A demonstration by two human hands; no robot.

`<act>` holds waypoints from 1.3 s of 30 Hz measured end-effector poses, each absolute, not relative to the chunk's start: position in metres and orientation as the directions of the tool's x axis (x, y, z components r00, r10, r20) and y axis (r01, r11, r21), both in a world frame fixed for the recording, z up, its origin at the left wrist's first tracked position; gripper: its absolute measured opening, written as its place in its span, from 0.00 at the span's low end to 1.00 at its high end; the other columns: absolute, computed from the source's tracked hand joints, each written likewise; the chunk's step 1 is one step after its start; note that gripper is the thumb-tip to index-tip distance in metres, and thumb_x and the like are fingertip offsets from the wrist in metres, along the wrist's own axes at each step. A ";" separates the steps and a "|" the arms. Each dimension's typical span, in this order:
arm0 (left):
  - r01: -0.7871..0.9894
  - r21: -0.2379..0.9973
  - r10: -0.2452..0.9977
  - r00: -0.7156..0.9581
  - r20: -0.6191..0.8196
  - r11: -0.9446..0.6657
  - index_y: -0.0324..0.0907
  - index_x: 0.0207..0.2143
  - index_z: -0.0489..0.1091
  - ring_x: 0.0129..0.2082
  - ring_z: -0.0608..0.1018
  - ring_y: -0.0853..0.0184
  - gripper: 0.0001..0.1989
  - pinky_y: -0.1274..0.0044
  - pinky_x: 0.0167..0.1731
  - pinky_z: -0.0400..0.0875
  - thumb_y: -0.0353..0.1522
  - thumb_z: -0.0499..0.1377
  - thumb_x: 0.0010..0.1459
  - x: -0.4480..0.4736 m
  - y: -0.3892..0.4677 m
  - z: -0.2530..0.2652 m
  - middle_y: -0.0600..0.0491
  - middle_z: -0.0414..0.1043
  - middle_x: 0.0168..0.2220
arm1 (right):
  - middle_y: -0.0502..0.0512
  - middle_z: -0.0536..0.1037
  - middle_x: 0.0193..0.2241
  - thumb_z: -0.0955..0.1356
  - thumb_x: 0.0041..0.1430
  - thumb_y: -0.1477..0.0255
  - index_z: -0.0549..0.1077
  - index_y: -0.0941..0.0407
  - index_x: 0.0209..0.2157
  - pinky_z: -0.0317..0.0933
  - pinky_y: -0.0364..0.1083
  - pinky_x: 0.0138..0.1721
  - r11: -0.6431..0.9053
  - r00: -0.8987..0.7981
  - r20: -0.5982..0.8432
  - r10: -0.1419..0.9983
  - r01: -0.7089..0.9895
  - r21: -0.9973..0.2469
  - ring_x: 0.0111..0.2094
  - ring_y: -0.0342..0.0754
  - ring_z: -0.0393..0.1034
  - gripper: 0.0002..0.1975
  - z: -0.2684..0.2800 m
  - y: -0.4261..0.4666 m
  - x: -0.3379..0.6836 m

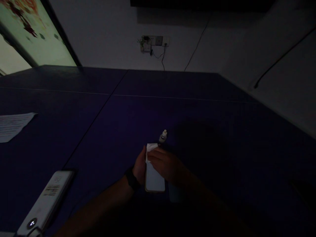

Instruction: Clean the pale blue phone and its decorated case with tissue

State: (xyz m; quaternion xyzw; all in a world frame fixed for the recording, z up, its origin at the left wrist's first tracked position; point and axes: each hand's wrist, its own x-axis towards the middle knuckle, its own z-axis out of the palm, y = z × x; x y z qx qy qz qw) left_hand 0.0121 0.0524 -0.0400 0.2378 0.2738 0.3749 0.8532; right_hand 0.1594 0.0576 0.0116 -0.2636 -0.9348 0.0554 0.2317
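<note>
A phone (155, 180) with a pale face and a light brown edge lies lengthwise before me. Along its left edge rests my left hand (140, 167), gripping the side, with the thumb pointing up and a dark watch on the wrist. My right hand (165, 164) presses a folded white tissue (151, 145) onto the phone's upper part, its fingers bent over the tissue. Just beyond the phone's top stands a small clear dropper bottle (163, 136) with a whitish cap. A dim bluish flat thing (174, 193) lies right of the phone, partly under my right forearm.
The dark blue table (118, 128) has seams across it. At lower left lies a long white device (46, 200) with a lit round display and a cable. A printed sheet (15, 126) is at far left. Wall sockets (156, 40) with cables are behind the table.
</note>
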 end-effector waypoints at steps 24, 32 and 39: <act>-0.742 0.280 0.789 0.529 -0.313 0.609 0.39 0.49 0.74 0.28 0.77 0.65 0.24 0.74 0.32 0.69 0.48 0.52 0.67 0.011 0.046 -0.026 0.49 0.76 0.32 | 0.55 0.82 0.42 0.69 0.63 0.78 0.78 0.58 0.40 0.67 0.47 0.51 0.926 -0.875 0.328 0.356 0.285 -0.247 0.46 0.47 0.74 0.06 0.018 0.056 0.169; -0.745 0.226 0.769 0.548 -0.329 0.628 0.40 0.47 0.75 0.21 0.74 0.69 0.25 0.78 0.25 0.64 0.48 0.48 0.68 0.009 0.050 -0.028 0.52 0.74 0.28 | 0.57 0.81 0.43 0.68 0.65 0.76 0.79 0.55 0.44 0.65 0.50 0.46 0.879 -0.808 0.346 0.476 0.430 -0.206 0.45 0.51 0.71 0.08 0.011 0.054 0.167; -0.736 0.334 0.807 0.515 -0.288 0.589 0.41 0.55 0.71 0.29 0.77 0.63 0.27 0.73 0.33 0.68 0.50 0.52 0.66 0.009 0.050 -0.029 0.48 0.76 0.34 | 0.55 0.81 0.38 0.68 0.64 0.76 0.79 0.57 0.38 0.65 0.47 0.46 0.906 -0.867 0.281 0.412 0.357 -0.226 0.41 0.48 0.71 0.06 0.015 0.049 0.167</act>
